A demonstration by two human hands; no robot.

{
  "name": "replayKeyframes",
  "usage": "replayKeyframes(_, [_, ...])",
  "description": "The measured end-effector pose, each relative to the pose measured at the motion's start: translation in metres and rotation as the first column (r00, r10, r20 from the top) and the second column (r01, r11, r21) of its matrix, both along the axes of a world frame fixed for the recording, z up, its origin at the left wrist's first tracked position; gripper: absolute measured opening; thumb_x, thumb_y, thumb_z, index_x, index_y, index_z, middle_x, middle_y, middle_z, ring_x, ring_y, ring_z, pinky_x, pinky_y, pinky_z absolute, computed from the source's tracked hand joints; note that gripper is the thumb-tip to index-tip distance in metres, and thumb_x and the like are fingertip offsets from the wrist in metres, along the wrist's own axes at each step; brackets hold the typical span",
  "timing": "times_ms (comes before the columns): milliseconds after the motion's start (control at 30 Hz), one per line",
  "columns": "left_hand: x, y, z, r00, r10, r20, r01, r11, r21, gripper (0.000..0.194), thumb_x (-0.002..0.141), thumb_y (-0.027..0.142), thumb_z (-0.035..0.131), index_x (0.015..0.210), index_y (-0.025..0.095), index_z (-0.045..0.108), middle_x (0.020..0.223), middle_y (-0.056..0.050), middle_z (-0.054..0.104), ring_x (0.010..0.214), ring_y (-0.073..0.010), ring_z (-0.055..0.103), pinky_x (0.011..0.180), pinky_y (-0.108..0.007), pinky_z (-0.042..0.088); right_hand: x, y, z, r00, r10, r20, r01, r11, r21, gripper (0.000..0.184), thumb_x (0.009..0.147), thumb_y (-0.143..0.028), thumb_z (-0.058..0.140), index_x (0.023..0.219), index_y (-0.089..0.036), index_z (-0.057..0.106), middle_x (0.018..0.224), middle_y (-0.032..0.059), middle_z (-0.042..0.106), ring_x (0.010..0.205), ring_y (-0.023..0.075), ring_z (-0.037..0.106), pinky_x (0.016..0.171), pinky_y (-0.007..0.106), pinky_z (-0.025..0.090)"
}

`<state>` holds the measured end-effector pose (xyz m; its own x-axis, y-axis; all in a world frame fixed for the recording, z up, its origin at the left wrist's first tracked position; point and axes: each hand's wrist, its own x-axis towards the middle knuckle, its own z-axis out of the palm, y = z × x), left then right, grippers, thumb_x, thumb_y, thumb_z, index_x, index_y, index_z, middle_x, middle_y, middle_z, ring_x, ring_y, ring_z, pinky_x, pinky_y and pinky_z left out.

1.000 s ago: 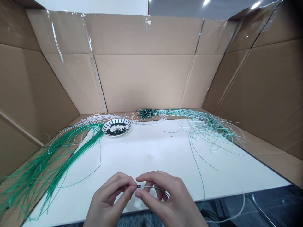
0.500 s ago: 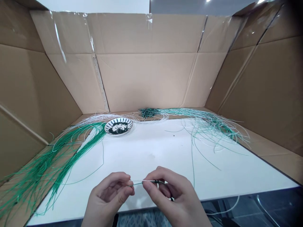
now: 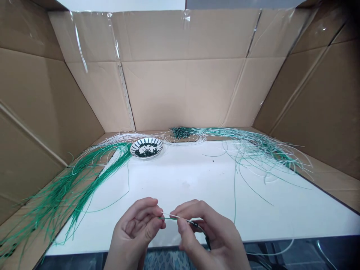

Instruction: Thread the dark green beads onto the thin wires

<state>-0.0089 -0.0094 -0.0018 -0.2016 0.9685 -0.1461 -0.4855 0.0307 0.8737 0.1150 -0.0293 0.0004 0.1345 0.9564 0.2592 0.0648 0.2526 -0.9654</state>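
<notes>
Stretching a green strand [image 3: 169,218] and a white strand [image 3: 168,214] between my hands, above the board's [image 3: 182,176] near edge. Change since a second ago: left hand [image 3: 137,227] off the dark beads [image 3: 194,224], which now sit at my right hand [image 3: 212,228], behind its pinch. Bare ends, not beads, look to be the part in work. Right: thumb and forefinger clamped on both strands. Left: palm inward, fingers bent at the ends; can't tell whether they grip.
</notes>
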Motion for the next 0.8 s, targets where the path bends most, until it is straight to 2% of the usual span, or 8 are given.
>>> replayKeyframes(200, [-0.001, 0.000, 0.000, 0.998, 0.024, -0.060, -0.025, 1.000, -0.016, 0.042, 0.038, 0.040, 0.100, 0.070, 0.023, 0.079, 0.060, 0.005, 0.075, 0.055, -0.0065, 0.067, 0.059, -0.009, 0.052, 0.004, 0.002, -0.004, 0.983, -0.013, 0.186, 0.008, 1.000, 0.028, 0.012, 0.080, -0.017, 0.056, 0.072, -0.020, 0.063, 0.061, -0.0045, 0.051, 0.049, 0.0098, 0.039, 0.045, 0.024, 0.032])
replayKeyframes(300, [-0.001, 0.003, -0.001, 0.998, 0.027, -0.065, -0.029, 0.999, -0.036, 0.044, 0.037, 0.040, 0.100, 0.071, 0.021, 0.078, 0.060, 0.005, 0.075, 0.056, -0.0069, 0.067, 0.059, -0.010, 0.051, 0.004, 0.002, -0.006, 0.972, -0.037, 0.231, 0.016, 0.995, 0.094, 0.015, 0.082, -0.017, 0.055, 0.071, -0.019, 0.065, 0.060, -0.0062, 0.044, 0.048, 0.0094, 0.037, 0.046, 0.025, 0.029])
replayKeyframes(467, [-0.004, 0.004, -0.002, 0.994, 0.003, -0.107, -0.009, 0.999, -0.052, 0.043, 0.040, 0.037, 0.099, 0.072, 0.019, 0.077, 0.061, 0.002, 0.073, 0.055, -0.0118, 0.067, 0.059, -0.019, 0.054, 0.006, 0.002, -0.012, 0.954, -0.074, 0.292, 0.024, 0.985, 0.170, 0.017, 0.085, -0.017, 0.055, 0.074, -0.019, 0.067, 0.061, -0.0057, 0.046, 0.049, 0.0095, 0.038, 0.047, 0.025, 0.030])
replayKeyframes(533, [-0.004, 0.003, -0.001, 0.990, 0.000, -0.141, -0.007, 0.999, -0.046, 0.040, 0.044, 0.033, 0.098, 0.075, 0.018, 0.077, 0.064, 0.000, 0.073, 0.056, -0.0148, 0.067, 0.062, -0.024, 0.056, 0.007, 0.002, -0.013, 0.952, -0.070, 0.298, 0.021, 0.986, 0.166, 0.017, 0.085, -0.017, 0.054, 0.074, -0.019, 0.067, 0.062, -0.0054, 0.045, 0.050, 0.0097, 0.039, 0.047, 0.025, 0.030])
replayKeyframes(600, [-0.004, 0.002, -0.001, 0.988, 0.002, -0.151, -0.009, 0.999, -0.042, 0.039, 0.045, 0.033, 0.097, 0.076, 0.018, 0.077, 0.065, 0.000, 0.073, 0.058, -0.0150, 0.068, 0.063, -0.024, 0.056, 0.007, 0.002, -0.012, 0.955, -0.063, 0.290, 0.017, 0.987, 0.161, 0.017, 0.085, -0.017, 0.054, 0.073, -0.019, 0.066, 0.063, -0.0050, 0.045, 0.052, 0.0098, 0.040, 0.047, 0.025, 0.029])
replayKeyframes(700, [-0.002, 0.002, -0.002, 0.992, -0.017, -0.128, 0.012, 0.999, -0.041, 0.042, 0.043, 0.039, 0.098, 0.074, 0.021, 0.078, 0.064, 0.002, 0.074, 0.058, -0.0109, 0.067, 0.061, -0.016, 0.054, 0.005, 0.003, -0.011, 0.971, -0.040, 0.236, 0.010, 0.992, 0.127, 0.014, 0.082, -0.016, 0.057, 0.079, -0.019, 0.070, 0.064, -0.0051, 0.044, 0.053, 0.0097, 0.039, 0.046, 0.024, 0.027])
replayKeyframes(800, [0.001, 0.002, -0.002, 0.994, -0.036, -0.104, 0.033, 0.999, -0.029, 0.041, 0.041, 0.042, 0.099, 0.071, 0.022, 0.077, 0.061, 0.004, 0.074, 0.060, -0.0084, 0.068, 0.059, -0.009, 0.051, 0.003, 0.004, -0.009, 0.995, -0.003, 0.101, 0.001, 1.000, 0.024, 0.011, 0.079, -0.022, 0.065, 0.082, -0.021, 0.076, 0.063, -0.0057, 0.043, 0.050, 0.0089, 0.034, 0.044, 0.024, 0.022])
